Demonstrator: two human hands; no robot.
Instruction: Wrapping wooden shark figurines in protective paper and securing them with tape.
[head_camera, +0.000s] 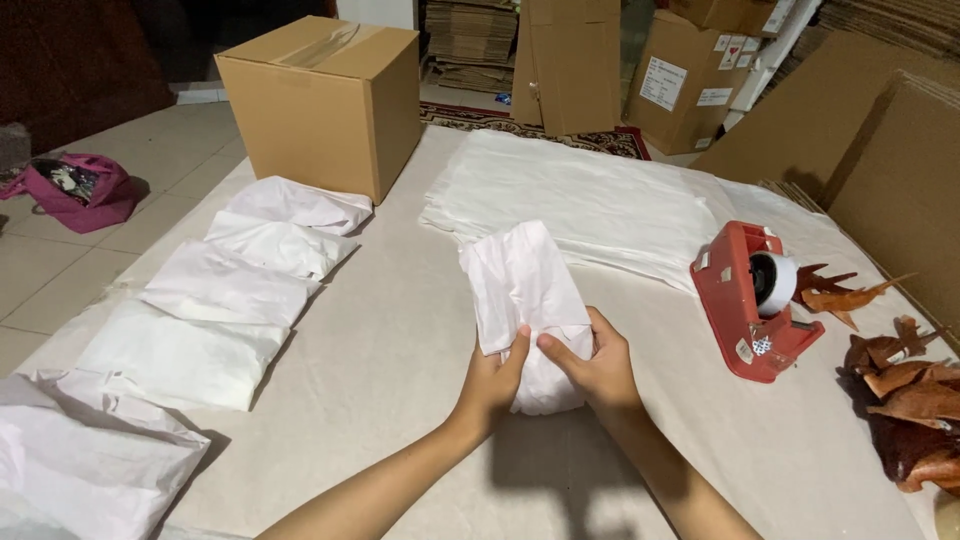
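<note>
Gripping from both sides, the left hand (492, 380) and right hand (597, 368) curl their fingers around the near end of a white paper-wrapped bundle (522, 300), thumbs pressing its folded flap. It sits on the paper-covered table (400, 330), crumpled and oblong, between a row of wrapped parcels (230, 290) and a red tape dispenser (752, 300).
</note>
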